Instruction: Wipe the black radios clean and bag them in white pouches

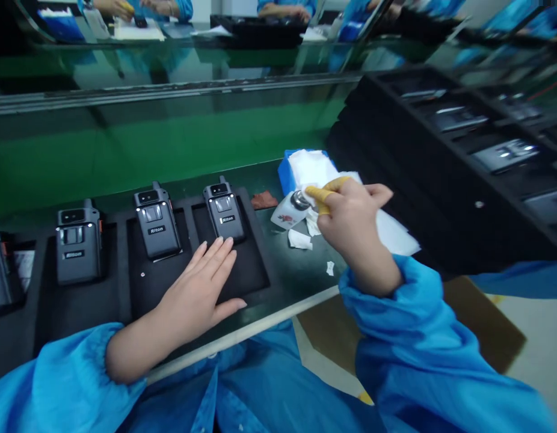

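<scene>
Left hand [197,294]: spread flat, palm down, thumb apart, holding nothing; fingertips at the lower end of the nearest radio [225,215].
Right hand [353,219]: at 3 o'clock from the bottle [286,215], its yellow-covered fingers at the metal top; whether they pinch a tissue or merely press cannot be told.
Radio: in the end compartment of the black tray [254,276], at about 1 o'clock from the left hand; the other radios lie toward 9 o'clock.
Bottle, tipping: it leans in this view; an off-centre push could topple it on the counter [290,285], and any liquid inside could run toward the tray at 9 o'clock.
Bottle, overdosing: too hard a press, if the top is a pump, could soak whatever is beneath the fingers.
Radio, shifting: a slide of the left hand toward 12 o'clock could nudge it in its compartment.
Paper scraps [300,240]: at about 5 o'clock from the bottle; damp fingers or tissue could pick them up and carry lint to a radio.
Tray stack [391,180]: at about 2 o'clock from the right hand; a wide outward swing of that arm could knock it and jolt the devices on top.
</scene>
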Tool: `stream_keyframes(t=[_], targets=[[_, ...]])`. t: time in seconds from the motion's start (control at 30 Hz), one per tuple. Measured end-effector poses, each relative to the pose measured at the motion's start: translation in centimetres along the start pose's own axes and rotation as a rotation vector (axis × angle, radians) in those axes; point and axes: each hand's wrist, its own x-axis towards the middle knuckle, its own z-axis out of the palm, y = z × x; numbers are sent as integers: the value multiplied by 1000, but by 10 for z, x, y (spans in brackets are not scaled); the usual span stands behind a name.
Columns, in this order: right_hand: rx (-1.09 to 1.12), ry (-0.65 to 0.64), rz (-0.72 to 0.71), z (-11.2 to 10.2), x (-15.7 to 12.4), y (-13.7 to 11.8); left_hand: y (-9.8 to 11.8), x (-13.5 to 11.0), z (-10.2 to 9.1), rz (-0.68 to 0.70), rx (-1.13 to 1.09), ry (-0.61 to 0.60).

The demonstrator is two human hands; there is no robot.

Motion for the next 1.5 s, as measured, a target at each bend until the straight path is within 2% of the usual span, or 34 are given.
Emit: stream_keyframes(t=[0.07, 0.17, 0.27, 0.33, 0.4, 0.43, 0.5, 0.57, 0.67, 0.77, 0.83, 0.97, 1.1, 1.27, 1.5], targets=[[-50, -39, -19, 8, 2, -1, 0, -4, -5, 1, 26, 18], [-74, 31, -104, 16, -2, 0, -3, -20, -20, -26, 82, 46], [-14, 201, -219, 19, -1, 5, -12, -43, -36, -112, 145, 74], [43, 379, -323, 17, 8, 4, -19, -56, -40, -196, 196, 86], [95, 499, -438, 13, 20, -10, -25, -64, -37, -261, 233, 84], [121, 515, -486, 11, 26, -22, -27, -66, -34, -276, 238, 78], [158, 443, -542, 6, 36, -55, -28, -67, -26, -285, 221, 68], [185, 353, -537, 7, 43, -93, -26, -66, -20, -292, 183, 71], [207, 238, -606, 21, 53, -143, -22, -65, -15, -308, 142, 101], [176, 194, -724, 42, 59, -179, -22, -67, -13, -299, 125, 149], [148, 178, -810, 52, 61, -193, -22, -68, -13, -293, 113, 181], [91, 176, -887, 58, 61, -198, -22, -68, -11, -317, 71, 198], [24, 159, -842, 53, 60, -190, -20, -67, -9, -349, 11, 191], [110, 96, -862, 54, 60, -200, -17, -66, -8, -389, -16, 189], [121, 138, -793, 60, 62, -194, -19, -65, -12, -376, 0, 200]])
